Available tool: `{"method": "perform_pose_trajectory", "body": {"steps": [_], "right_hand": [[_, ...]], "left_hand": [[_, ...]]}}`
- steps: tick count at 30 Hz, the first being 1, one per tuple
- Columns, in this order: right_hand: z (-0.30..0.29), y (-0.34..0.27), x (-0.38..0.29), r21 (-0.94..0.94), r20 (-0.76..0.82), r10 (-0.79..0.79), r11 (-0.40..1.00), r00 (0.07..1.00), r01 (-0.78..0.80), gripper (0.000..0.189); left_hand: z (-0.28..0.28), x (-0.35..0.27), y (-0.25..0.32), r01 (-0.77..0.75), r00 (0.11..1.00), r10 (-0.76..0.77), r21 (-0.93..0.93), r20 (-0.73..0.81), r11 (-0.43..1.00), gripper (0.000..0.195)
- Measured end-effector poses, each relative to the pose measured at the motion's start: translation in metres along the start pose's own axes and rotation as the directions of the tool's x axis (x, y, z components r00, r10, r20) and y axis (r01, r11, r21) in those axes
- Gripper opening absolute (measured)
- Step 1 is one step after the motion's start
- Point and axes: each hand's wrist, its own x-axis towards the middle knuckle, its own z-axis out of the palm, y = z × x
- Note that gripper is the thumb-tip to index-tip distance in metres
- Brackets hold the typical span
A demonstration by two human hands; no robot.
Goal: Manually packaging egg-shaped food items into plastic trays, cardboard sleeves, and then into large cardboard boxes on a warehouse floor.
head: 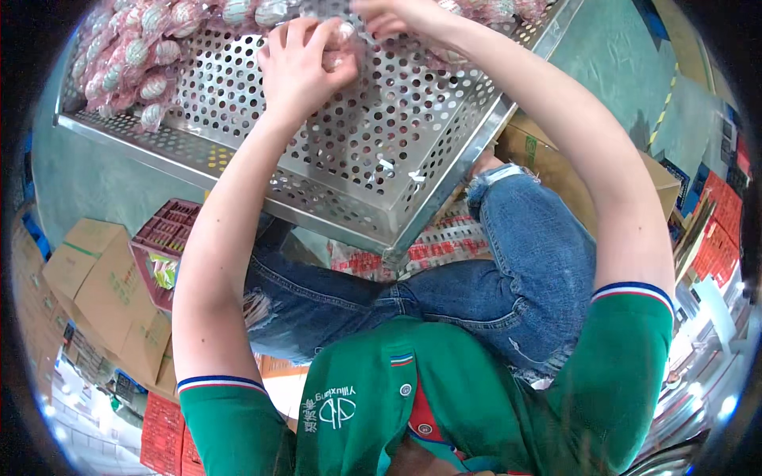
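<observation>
Near the top of the head view, my left hand [306, 68] curls around a bundle of round pale items in pink netting [338, 53]. To its right my right hand [390, 16] is partly cut off by the picture's top edge, its fingers bent beside the bundle; whether it grips anything is not clear. Both hands are over a perforated stainless-steel tray [232, 77]. Many more round pale items in pink net bags [137, 53] are heaped at the tray's left, and others lie along its far side. Small white scraps [417, 176] rest on the tray near its close corner.
The tray's metal rim [178, 169] extends over my denim-clad legs [530, 250]. Cardboard boxes [107, 285] and a maroon plastic crate [169, 229] stand at left. Another cardboard box [553, 166] is at right, with red crates [723, 208] beyond. A red-and-white printed sack [440, 241] lies below the tray.
</observation>
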Motion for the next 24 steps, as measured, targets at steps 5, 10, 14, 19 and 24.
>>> {"method": "perform_pose_trajectory", "body": {"steps": [5, 10, 14, 19, 24], "right_hand": [[0.019, -0.009, -0.013, -0.070, 0.165, -0.508, 0.849, 0.845, 0.524, 0.074], [0.072, 0.023, -0.026, -0.839, 0.052, -0.705, 0.353, 0.707, 0.415, 0.078], [0.064, 0.026, -0.012, -0.820, -0.004, -0.742, 0.386, 0.671, 0.422, 0.064], [0.022, 0.021, -0.001, -0.835, -0.017, -0.872, 0.281, 0.489, 0.472, 0.049], [0.010, 0.019, -0.006, -0.842, 0.124, -0.881, 0.151, 0.457, 0.519, 0.047]], "left_hand": [[0.011, -0.003, -0.010, -0.104, 0.993, 0.104, -0.002, -0.050, 0.995, 0.054], [0.015, 0.005, -0.023, -0.078, 0.997, 0.079, -0.089, 0.005, 0.993, 0.066], [0.006, 0.012, -0.022, -0.099, 0.994, 0.101, -0.059, 0.035, 0.993, 0.066], [-0.022, -0.010, -0.019, -0.200, 0.976, 0.202, -0.038, 0.076, 0.979, 0.070], [-0.029, -0.011, -0.036, 0.091, 0.995, -0.100, -0.324, -0.013, 0.942, 0.027]]}}
